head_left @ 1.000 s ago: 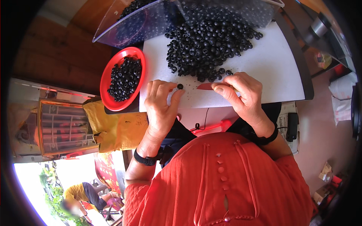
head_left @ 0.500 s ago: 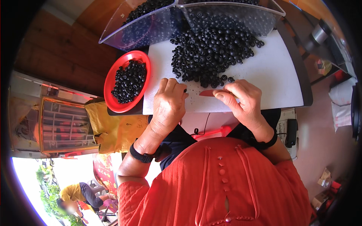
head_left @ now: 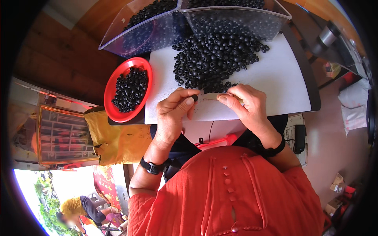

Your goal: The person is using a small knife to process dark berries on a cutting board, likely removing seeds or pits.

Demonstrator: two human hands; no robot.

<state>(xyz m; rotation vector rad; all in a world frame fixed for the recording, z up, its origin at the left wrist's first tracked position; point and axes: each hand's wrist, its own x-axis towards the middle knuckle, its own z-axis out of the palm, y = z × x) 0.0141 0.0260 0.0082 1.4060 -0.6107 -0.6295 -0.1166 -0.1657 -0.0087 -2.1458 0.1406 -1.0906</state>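
Observation:
Pinched between the thumb and forefinger of my left hand [head_left: 172, 111] is a small round black rubber-like piece [head_left: 194, 97]. My right hand [head_left: 249, 103] is closed on a small knife, whose thin blade [head_left: 211, 99] points left toward that piece and shows nearly edge-on. Its handle is mostly hidden in my fingers. Both hands are above the near part of a white board [head_left: 285, 88]. Just beyond them a heap of the same black pieces [head_left: 214, 59], several with holes, covers the board's middle.
Left of the board, a red oval plate [head_left: 107, 103] holds more black pieces. Two clear plastic bins [head_left: 112, 41] of them stand at the far edge. A yellow bag [head_left: 122, 137] hangs below the plate. At lower left, a person in a yellow top [head_left: 73, 205] sits outside.
My left hand has turned so its thumb and the pinched black piece now show. The knife blade has turned from showing its reddish flat side to nearly edge-on. The view has shifted slightly.

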